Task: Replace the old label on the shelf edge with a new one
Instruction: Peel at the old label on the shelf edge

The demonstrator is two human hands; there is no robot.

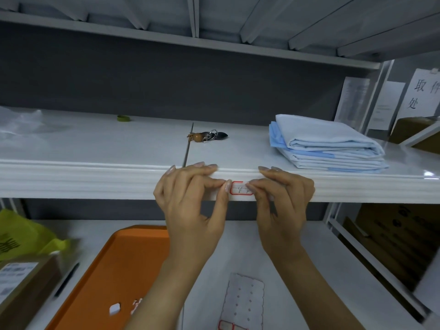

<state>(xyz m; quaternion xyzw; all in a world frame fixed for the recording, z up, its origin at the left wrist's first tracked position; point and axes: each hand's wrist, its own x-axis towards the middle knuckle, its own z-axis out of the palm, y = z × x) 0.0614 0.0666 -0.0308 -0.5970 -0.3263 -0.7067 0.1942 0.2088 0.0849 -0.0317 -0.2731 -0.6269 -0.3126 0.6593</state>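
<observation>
Pinching each end of the label (241, 188) on the shelf edge (95, 184), fingers (209, 184) of left hand (190, 203) and right hand (284, 203).

The left hand (190, 203) and right hand (283, 206) have long, rounded fingernails (227, 186) with a pale, glossy finish; both forearms (166, 287) are bare.

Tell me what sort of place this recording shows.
Probably a storeroom or parcel pick-up room: white shelving, a cardboard parcel with a shipping label below, and a paper sign with Chinese characters. Left hand and right hand pinch the red-bordered label on its edge.
</observation>
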